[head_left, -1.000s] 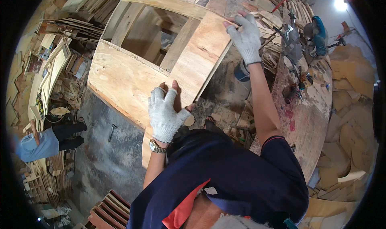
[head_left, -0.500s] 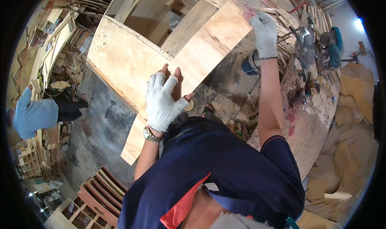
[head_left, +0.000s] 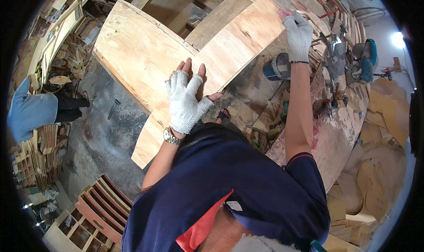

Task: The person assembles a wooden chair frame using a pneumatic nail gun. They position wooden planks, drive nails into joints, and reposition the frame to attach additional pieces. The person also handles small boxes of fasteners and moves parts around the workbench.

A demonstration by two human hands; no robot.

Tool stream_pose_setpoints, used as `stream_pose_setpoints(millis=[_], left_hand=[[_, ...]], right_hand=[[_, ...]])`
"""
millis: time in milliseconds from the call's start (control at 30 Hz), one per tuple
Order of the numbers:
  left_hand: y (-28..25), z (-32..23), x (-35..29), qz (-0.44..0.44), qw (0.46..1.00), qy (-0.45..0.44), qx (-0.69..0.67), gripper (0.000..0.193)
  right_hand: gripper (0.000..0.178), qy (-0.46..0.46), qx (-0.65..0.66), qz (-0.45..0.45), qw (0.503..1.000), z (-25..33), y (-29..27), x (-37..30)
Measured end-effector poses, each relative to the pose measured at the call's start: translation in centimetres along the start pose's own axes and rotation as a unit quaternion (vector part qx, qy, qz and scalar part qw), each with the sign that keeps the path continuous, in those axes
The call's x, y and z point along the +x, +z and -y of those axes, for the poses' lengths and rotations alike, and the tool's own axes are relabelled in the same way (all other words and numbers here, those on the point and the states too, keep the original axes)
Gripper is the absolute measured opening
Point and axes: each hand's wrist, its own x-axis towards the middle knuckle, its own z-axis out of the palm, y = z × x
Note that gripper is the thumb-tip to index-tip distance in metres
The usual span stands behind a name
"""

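Observation:
My left hand (head_left: pixel 185 99), in a white fingerless-style work glove, lies with fingers spread on light plywood. It rests near the joint between a wide curved panel (head_left: pixel 132 53) and a long strip (head_left: pixel 240 37) running to the far right. My right hand (head_left: pixel 298 36), gloved the same way, is closed on the strip's far right corner; the thumb shows at the edge and the other fingers are partly hidden. The plywood lies over a wooden frame (head_left: pixel 217 20) with an open middle. A lower plywood end (head_left: pixel 148 143) sticks out beside my left wrist.
A dark bucket (head_left: pixel 271 70) stands under the strip's right side. Tools and a dusty bench (head_left: pixel 327 154) are at the right. On the floor at left lies a hammer (head_left: pixel 113 109). Another person (head_left: pixel 37 112) stands farther left near stacked wood. Slatted wooden pieces (head_left: pixel 104 203) sit lower left.
The view has shifted slightly, and the plywood now appears a little farther right. Both hands stay at about the same places on the wood.

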Motion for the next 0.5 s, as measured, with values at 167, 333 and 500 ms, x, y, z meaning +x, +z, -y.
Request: stream_pose_setpoints(millis=[167, 333, 500], left_hand=[[-0.1, -0.1, -0.1, -0.001, 1.0, -0.002, 0.004, 0.07], [-0.1, -0.4, -0.1, 0.0, 1.0, -0.007, 0.01, 0.078], [-0.4, -1.1, 0.1, -0.006, 1.0, -0.017, -0.009, 0.065]], right_hand=[[0.029, -0.015, 0.0, -0.014, 1.0, -0.1, 0.1, -0.1], [0.028, -0.021, 0.001, -0.009, 1.0, -0.4, 0.1, 0.1], [0.027, -0.008, -0.006, -0.01, 1.0, -0.5, 0.2, 0.1]])
